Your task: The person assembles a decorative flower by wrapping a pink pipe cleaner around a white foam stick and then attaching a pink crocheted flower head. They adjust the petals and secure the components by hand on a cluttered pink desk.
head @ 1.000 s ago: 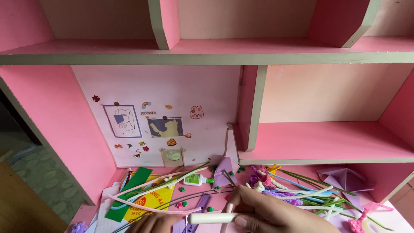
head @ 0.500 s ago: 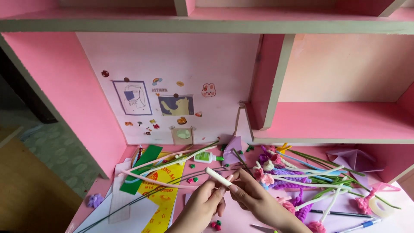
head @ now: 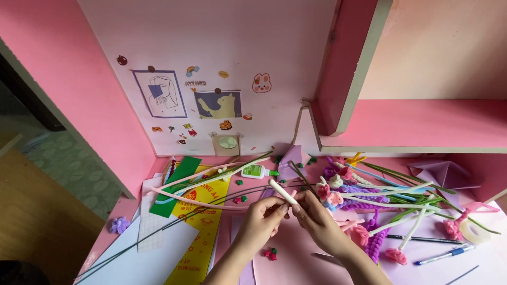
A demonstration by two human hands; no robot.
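My left hand (head: pixel 260 219) and my right hand (head: pixel 318 220) meet above the pink desk (head: pixel 296 248) and together pinch a short white pipe cleaner (head: pixel 281 191) that points up and to the left. Both hands grip its lower end with their fingertips. A small glue bottle (head: pixel 256 171) with a green label lies just beyond the hands. To the right lies a heap of pipe-cleaner flowers (head: pixel 364 203) in pink, purple and white with green stems.
Long green and white stems (head: pixel 200 198) cross a yellow sheet (head: pixel 203 221), a green strip (head: pixel 174 186) and white paper (head: pixel 153 248) at left. A tape roll (head: pixel 473 231) and pens (head: pixel 441 255) lie at right. Pink shelves (head: pixel 422 126) stand above; stickers dot the back wall (head: pixel 211 100).
The view has tilted down and drawn closer to the desk. My hands have come up from the bottom edge, and the white pipe cleaner now points up-left instead of lying level.
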